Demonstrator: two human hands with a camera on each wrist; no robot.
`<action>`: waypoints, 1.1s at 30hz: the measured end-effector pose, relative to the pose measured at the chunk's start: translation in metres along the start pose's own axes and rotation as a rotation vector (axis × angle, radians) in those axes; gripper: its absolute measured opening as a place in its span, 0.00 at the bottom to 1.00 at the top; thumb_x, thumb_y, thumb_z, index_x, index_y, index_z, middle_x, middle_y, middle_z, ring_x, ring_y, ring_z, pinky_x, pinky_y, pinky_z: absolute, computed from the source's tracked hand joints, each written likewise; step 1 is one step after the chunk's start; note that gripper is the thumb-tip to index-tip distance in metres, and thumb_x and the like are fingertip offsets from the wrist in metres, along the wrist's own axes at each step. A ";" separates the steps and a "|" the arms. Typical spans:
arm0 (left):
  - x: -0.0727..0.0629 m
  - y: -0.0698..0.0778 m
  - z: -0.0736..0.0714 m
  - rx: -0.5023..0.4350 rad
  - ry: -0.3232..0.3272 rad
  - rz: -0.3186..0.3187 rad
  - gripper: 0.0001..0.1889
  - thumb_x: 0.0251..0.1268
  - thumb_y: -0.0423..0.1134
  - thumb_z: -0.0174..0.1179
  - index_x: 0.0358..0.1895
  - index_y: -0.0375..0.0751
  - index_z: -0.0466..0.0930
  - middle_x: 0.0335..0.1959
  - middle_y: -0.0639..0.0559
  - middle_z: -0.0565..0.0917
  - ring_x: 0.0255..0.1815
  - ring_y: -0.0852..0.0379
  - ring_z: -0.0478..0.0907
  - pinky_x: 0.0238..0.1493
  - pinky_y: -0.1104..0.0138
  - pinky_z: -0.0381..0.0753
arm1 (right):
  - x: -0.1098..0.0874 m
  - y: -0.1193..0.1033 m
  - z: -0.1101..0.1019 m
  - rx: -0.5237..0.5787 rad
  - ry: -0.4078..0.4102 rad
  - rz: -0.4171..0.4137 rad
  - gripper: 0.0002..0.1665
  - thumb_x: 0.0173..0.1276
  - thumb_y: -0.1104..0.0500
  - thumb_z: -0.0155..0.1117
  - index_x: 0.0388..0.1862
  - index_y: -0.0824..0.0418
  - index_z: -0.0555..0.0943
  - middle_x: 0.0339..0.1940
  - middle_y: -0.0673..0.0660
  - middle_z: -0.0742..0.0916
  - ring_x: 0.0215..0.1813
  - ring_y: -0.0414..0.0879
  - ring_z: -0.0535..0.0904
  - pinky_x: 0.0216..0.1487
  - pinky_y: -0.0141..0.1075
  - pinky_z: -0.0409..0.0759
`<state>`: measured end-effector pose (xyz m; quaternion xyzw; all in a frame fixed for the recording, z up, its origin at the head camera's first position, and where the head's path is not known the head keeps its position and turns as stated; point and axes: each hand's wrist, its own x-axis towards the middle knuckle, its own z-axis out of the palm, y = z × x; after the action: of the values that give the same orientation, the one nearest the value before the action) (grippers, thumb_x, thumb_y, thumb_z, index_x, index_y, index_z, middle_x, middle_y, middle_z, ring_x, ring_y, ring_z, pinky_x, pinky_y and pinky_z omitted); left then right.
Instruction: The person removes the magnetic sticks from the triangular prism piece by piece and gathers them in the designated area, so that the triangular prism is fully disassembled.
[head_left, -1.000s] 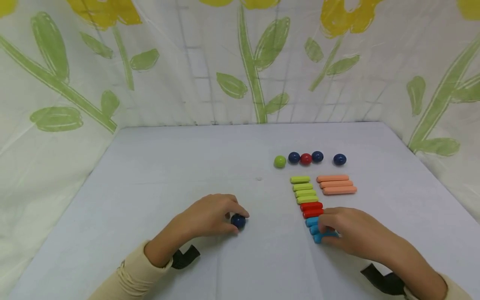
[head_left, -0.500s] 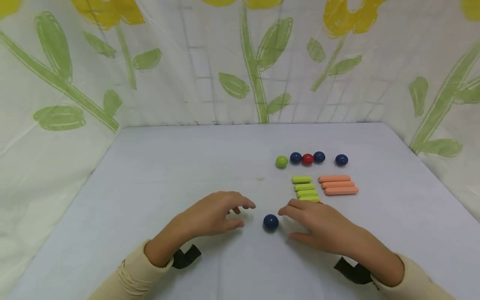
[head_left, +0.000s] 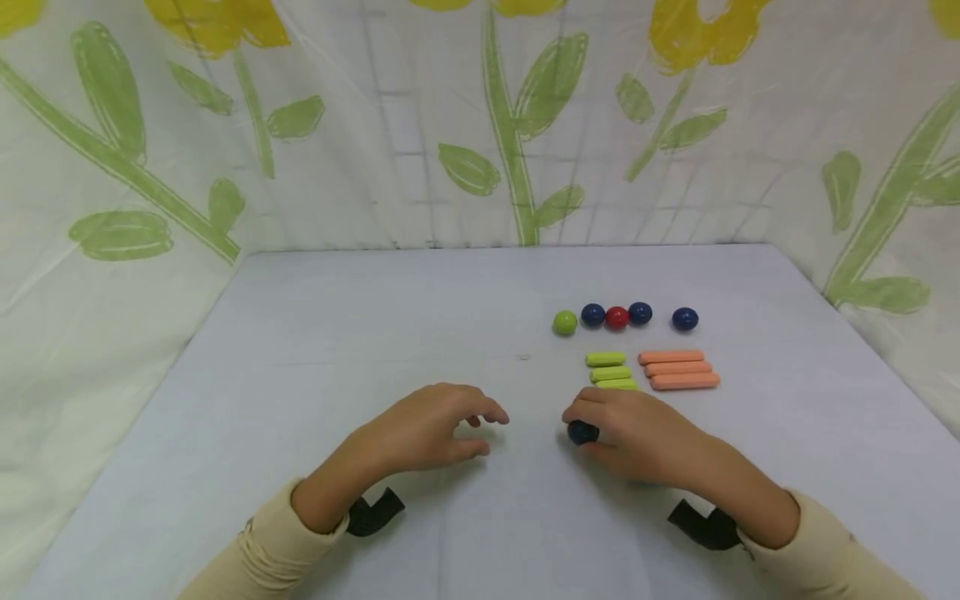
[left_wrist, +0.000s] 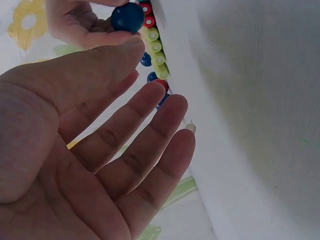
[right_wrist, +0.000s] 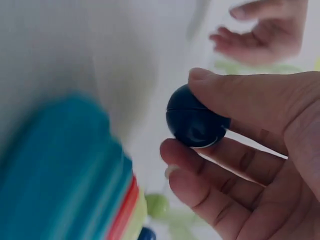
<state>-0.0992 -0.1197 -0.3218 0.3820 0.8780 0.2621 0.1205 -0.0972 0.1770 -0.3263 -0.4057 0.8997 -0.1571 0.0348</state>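
Observation:
My right hand (head_left: 645,435) pinches a dark blue ball (head_left: 582,432) between thumb and fingers, low over the table. The right wrist view shows a thin seam around this ball (right_wrist: 195,122). To its left, my left hand (head_left: 429,427) hovers with fingers spread and nothing in it; the left wrist view shows its bare palm (left_wrist: 65,200). Thick blue sticks (right_wrist: 65,175) lie close to the right hand in the right wrist view, with a red stick (right_wrist: 123,207) beyond them. From the head view, the right hand hides the blue and red sticks.
Yellow-green sticks (head_left: 606,359) lie in a column behind the right hand, with orange sticks (head_left: 675,368) to their right. Farther back sit a green ball (head_left: 566,323), a red ball (head_left: 617,317) between two dark blue ones, and a separate dark blue ball (head_left: 685,319).
The dark blue ball has gone from my left hand, across the table between the hands, into my right hand. My right hand left the blue sticks and moved left.

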 end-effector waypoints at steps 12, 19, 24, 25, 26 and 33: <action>0.000 -0.002 0.000 0.019 -0.007 -0.014 0.16 0.63 0.35 0.70 0.55 0.42 0.85 0.51 0.54 0.85 0.48 0.57 0.83 0.51 0.64 0.80 | -0.006 0.071 -0.050 0.025 0.185 0.215 0.24 0.60 0.68 0.75 0.56 0.66 0.80 0.49 0.61 0.84 0.42 0.52 0.81 0.42 0.44 0.85; 0.000 -0.003 0.001 0.010 -0.014 -0.031 0.16 0.63 0.34 0.69 0.54 0.42 0.85 0.50 0.55 0.86 0.47 0.56 0.83 0.50 0.64 0.80 | 0.003 0.122 -0.066 -0.024 0.220 0.376 0.24 0.64 0.68 0.70 0.59 0.72 0.78 0.56 0.72 0.82 0.57 0.68 0.75 0.57 0.64 0.73; 0.000 -0.004 0.001 0.008 -0.013 -0.027 0.15 0.63 0.34 0.69 0.53 0.42 0.85 0.50 0.54 0.86 0.44 0.58 0.83 0.48 0.65 0.80 | 0.011 0.145 -0.060 -0.021 0.187 0.486 0.24 0.66 0.68 0.68 0.59 0.72 0.76 0.56 0.74 0.80 0.57 0.71 0.74 0.56 0.65 0.72; 0.000 -0.004 0.001 0.007 -0.012 -0.026 0.15 0.63 0.34 0.69 0.53 0.42 0.85 0.50 0.54 0.86 0.43 0.58 0.83 0.47 0.66 0.80 | 0.013 0.148 -0.058 -0.021 0.178 0.506 0.24 0.66 0.68 0.68 0.59 0.72 0.76 0.56 0.75 0.80 0.57 0.71 0.73 0.56 0.65 0.72; 0.001 -0.005 0.001 0.005 -0.012 -0.023 0.15 0.63 0.34 0.69 0.53 0.42 0.85 0.50 0.54 0.86 0.43 0.58 0.83 0.47 0.66 0.80 | 0.014 0.151 -0.057 -0.019 0.168 0.525 0.24 0.66 0.67 0.67 0.59 0.72 0.76 0.56 0.75 0.80 0.57 0.71 0.73 0.56 0.65 0.72; 0.001 -0.004 0.002 0.003 -0.012 -0.040 0.15 0.64 0.34 0.69 0.54 0.43 0.85 0.49 0.55 0.86 0.43 0.58 0.83 0.47 0.66 0.80 | 0.018 0.163 -0.047 -0.025 0.111 0.571 0.23 0.68 0.67 0.65 0.60 0.73 0.75 0.57 0.75 0.79 0.57 0.70 0.73 0.60 0.65 0.70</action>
<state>-0.1017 -0.1212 -0.3256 0.3663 0.8850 0.2562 0.1303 -0.2351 0.2772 -0.3314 -0.1273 0.9799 -0.1521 0.0232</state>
